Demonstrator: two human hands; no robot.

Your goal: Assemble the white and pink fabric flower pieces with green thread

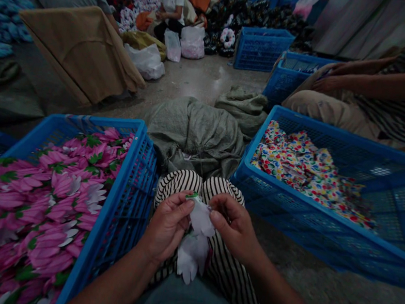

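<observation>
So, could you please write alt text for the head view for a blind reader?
The left hand and right hand pinch a white fabric flower over striped knees. A blue crate of pink flowers stands on the left, a second crate with spotted fabric on the right.

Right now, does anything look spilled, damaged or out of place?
Nothing stands out. The left hand and right hand hold white fabric petals; pink pieces fill the left crate, dotted pieces the right crate.

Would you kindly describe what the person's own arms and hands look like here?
The left hand and right hand wear no gloves, and no ring, watch or bracelet shows. The left forearm and right forearm are bare to the picture's lower edge, with no sleeve in view.
</observation>
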